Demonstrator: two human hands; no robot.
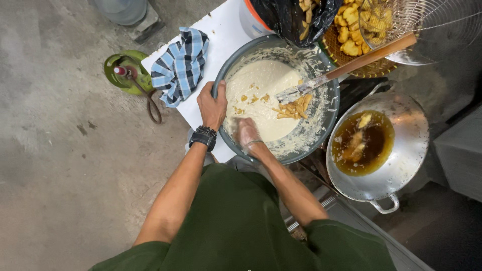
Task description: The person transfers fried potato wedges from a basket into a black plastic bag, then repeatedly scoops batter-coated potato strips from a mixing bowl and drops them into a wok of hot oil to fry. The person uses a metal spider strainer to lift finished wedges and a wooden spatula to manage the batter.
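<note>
Left hand (213,105) grips the batter bowl (327,118) rim; right hand (247,133), gloved, sunk in batter (261,88), grasp unclear

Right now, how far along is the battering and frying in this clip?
Done: golden fried pieces sit heaped in the basket. In hand: the left hand grips the rim of the batter bowl; the right hand, in a clear glove, is down in the batter, and a few pieces fry in the wok. Left: uncoated strips beside the spatula.
</note>
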